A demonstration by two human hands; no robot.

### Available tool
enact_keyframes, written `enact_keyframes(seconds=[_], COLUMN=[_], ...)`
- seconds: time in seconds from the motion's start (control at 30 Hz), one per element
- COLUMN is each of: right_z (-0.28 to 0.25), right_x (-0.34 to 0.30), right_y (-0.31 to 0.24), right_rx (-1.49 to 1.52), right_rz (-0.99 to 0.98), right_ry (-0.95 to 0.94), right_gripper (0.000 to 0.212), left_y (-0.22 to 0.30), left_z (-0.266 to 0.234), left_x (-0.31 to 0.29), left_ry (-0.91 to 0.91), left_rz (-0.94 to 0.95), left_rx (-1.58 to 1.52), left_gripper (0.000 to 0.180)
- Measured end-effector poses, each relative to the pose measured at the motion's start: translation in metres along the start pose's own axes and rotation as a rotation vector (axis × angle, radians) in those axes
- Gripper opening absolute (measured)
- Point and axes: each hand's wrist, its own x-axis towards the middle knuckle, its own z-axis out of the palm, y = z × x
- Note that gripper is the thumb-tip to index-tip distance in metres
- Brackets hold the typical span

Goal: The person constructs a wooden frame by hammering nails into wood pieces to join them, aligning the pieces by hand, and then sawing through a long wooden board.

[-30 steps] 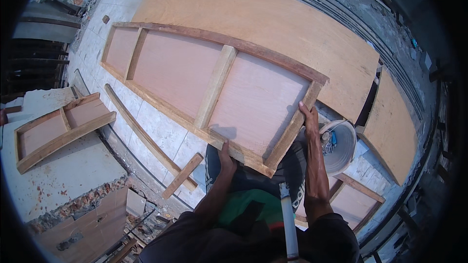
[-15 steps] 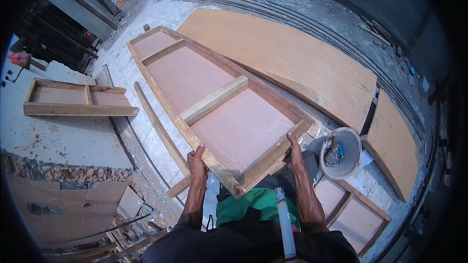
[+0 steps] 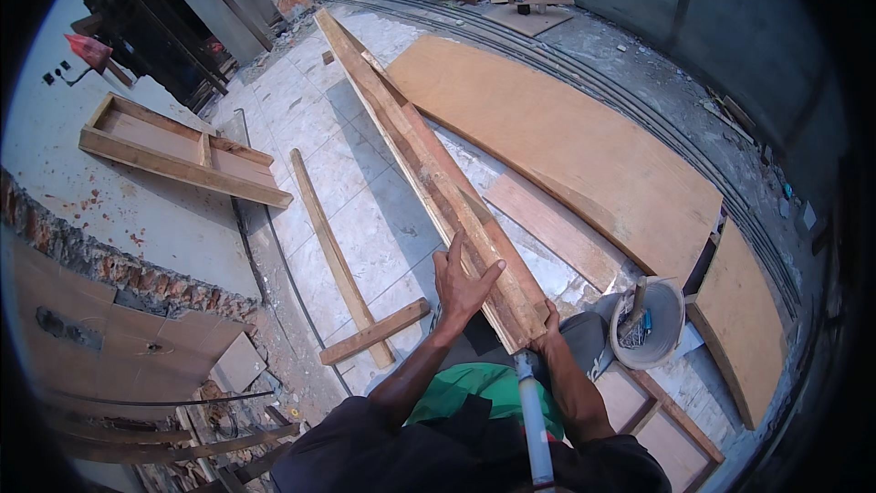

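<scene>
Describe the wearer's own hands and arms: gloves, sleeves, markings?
Left hand and right hand: both bare, no gloves; the right is partly hidden. No watch or bracelet shows on either wrist. Forearms are uncovered. The left sleeve and right sleeve are dark, nearly black, loose, and end near the elbow. No markings or cables can be made out on them.

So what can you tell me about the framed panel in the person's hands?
The framed panel is long and looks like bare, rough wood, mostly pale brown with one reddish rail. It is tipped nearly edge-on, slanting away to the upper left over pale floor tiles. The left hand grips it near its close end; the right hand holds that end. Far-end contact is unclear.
</scene>
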Motion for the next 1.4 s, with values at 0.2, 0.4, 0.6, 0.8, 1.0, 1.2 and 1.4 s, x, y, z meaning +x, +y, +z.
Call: enact_keyframes(seconds=[0.2,0.4,0.6,0.8,1.0,1.2,1.4], right_z=[-0.027,-0.004,0.015,0.067,0.067,0.067,0.055], right_x=[0.01,-0.034,-0.108,-0.096,-0.095,-0.081,-0.086], right_y=[-0.012,-0.024,-0.054,-0.053,-0.056,-0.051,-0.066], right_rx=[0.067,-0.88,-1.159,-0.859,-0.769,-0.658,-0.425], right_rz=[0.122,0.066,-1.027,-1.248,-1.275,-1.342,-1.077], right_ry=[-0.067,0.344,0.355,-0.182,-0.206,0.053,-0.29], right_gripper=[0.082,0.085,0.061,0.066,0.085,0.093,0.086], left_y=[0.042,0.004,0.023,0.053,0.069,0.082,0.089], left_z=[0.047,0.04,0.058,0.093,0.111,0.118,0.126], left_x=[0.013,0.023,0.029,0.044,0.051,0.05,0.053], left_ry=[0.175,-0.174,-0.156,-0.199,-0.178,-0.185,-0.143], left_rz=[0.448,0.585,0.7,0.68,0.633,0.635,0.757], left_rx=[0.314,0.42,0.365,0.504,0.492,0.522,0.439], left_gripper=[0.055,0.017,0.016,0.027,0.029,0.03,0.035])
